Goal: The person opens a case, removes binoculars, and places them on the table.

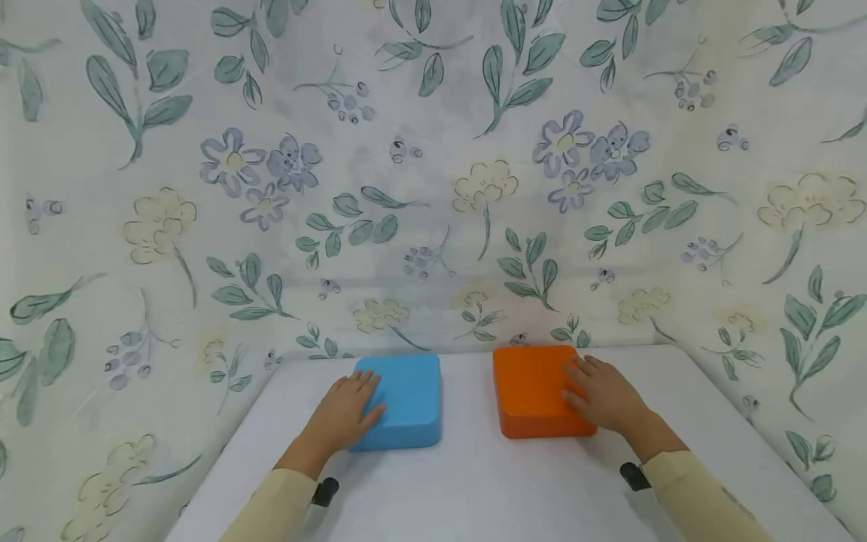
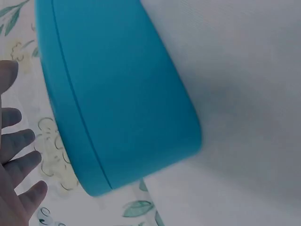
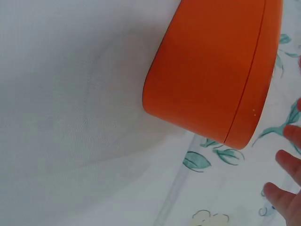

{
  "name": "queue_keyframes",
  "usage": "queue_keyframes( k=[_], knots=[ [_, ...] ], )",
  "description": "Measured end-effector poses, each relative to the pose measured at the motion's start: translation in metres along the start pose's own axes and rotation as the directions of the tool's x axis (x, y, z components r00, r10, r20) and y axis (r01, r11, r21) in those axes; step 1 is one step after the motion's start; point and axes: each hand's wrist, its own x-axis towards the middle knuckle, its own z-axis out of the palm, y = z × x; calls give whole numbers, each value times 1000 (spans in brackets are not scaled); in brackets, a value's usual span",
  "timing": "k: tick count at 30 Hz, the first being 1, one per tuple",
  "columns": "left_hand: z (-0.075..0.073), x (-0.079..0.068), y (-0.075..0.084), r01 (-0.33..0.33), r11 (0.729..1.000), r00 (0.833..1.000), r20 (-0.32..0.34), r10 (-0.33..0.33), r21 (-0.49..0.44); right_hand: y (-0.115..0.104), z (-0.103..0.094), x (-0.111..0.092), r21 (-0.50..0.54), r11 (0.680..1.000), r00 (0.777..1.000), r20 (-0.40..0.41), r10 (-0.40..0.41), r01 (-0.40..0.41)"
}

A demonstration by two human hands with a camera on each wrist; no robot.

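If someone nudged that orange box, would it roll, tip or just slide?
Probably slide: the orange box sits flat, broad and low on the white table. Its smooth sides suggest a stiff shell. The seam may mark a separate lid that could lift away.

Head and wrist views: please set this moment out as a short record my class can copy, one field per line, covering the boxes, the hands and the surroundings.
Left box: blue box, on the white table
Right box: orange box, on the table, apart from the blue one
Left hand: fingers extended over the blue box's left side
Right hand: fingers extended over the orange box's right side
Contact: wrist views show gaps between visible fingers and boxes
Backdrop: leaf and flower pattern
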Motion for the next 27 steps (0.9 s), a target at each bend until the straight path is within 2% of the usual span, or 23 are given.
queue_keyframes(
  k=[3, 6, 10, 17, 20, 22, 24, 27],
  knots=[
    [-1, 11, 4, -3, 1000, 999, -42, 3, -5, 3, -4, 3, 107, 992, 998, 13, 67, -68],
    [0, 22, 12, 10, 999, 997, -74, -13, -36, 8, -5, 5, 217, 963, 987, 39, 153, -158],
    [3, 38, 30, 37, 993, 995, -89, -46, -108, 18, -5, 8, 296, 925, 972, 71, 225, -236],
    [18, 73, 60, 128, 963, 990, -24, -138, -235, 33, -5, 22, 363, 855, 929, 159, 334, -369],
    [24, 92, 76, 139, 944, 988, -20, -151, -299, 39, -4, 29, 378, 830, 912, 195, 361, -410],
    [27, 104, 89, 135, 925, 989, -12, -149, -354, 41, -2, 34, 388, 810, 897, 226, 379, -440],
    [28, 113, 103, 133, 894, 990, 10, -143, -429, 43, 1, 39, 411, 775, 876, 269, 401, -481],
    [28, 126, 122, 189, 812, 982, 96, -163, -552, 43, 3, 47, 454, 707, 840, 332, 430, -541]
  ],
)
